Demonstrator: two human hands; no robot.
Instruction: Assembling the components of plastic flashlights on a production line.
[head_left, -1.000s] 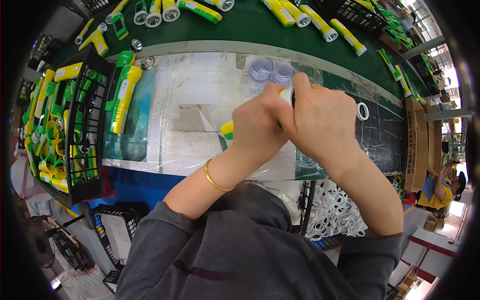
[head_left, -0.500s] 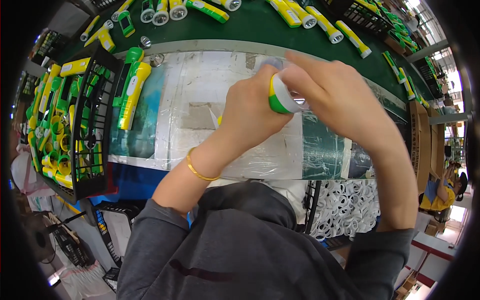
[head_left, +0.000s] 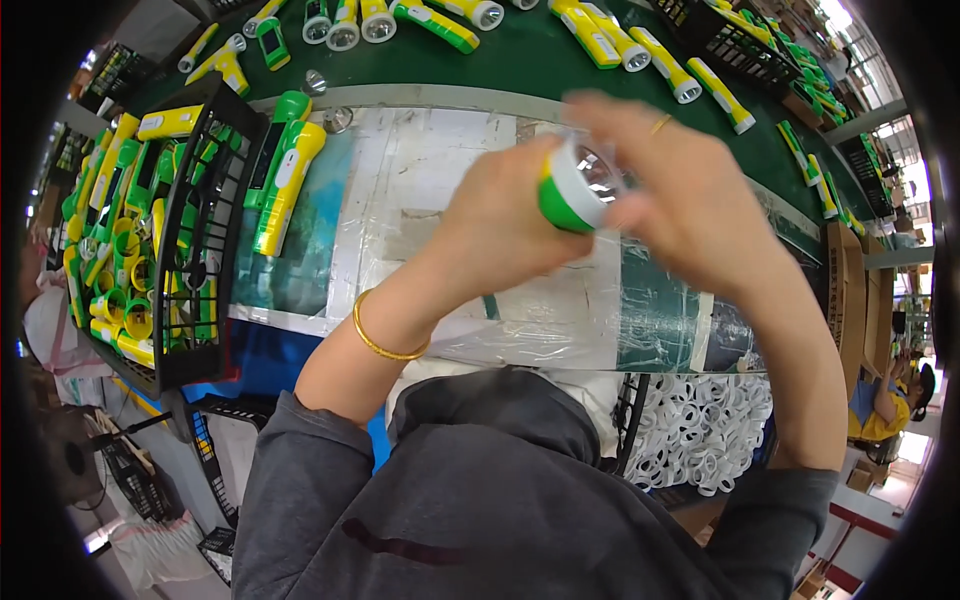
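Note:
My left hand (head_left: pixel 500 205) is closed around a green and yellow flashlight (head_left: pixel 562 208), its head tilted up to the right. A white ring (head_left: pixel 580 192) surrounds the shiny reflector (head_left: pixel 597 175); most of the body is hidden in my palm. My right hand (head_left: pixel 680 185), smeared by motion, curves over the head with its fingers apart. Its thumb is close to the ring's rim; whether it touches cannot be made out. To the left, a yellow flashlight body (head_left: pixel 288 190) and a green one (head_left: pixel 270 160) lie side by side on the worktop (head_left: pixel 410 235), without rings.
A black crate (head_left: pixel 190 270) heaped with flashlight bodies stands left. Finished-looking flashlights (head_left: pixel 665 65) lie along the green bench (head_left: pixel 520 60) beyond. Two loose reflectors (head_left: pixel 338 120) sit near the worktop's far edge. White rings (head_left: pixel 700 430) fill a bin below right. A person (head_left: pixel 895 395) sits far right.
My right hand has loosened from around the flashlight head, and its fingers are wider apart. The flashlight has turned so that more of its reflector shows. My left hand keeps its grip.

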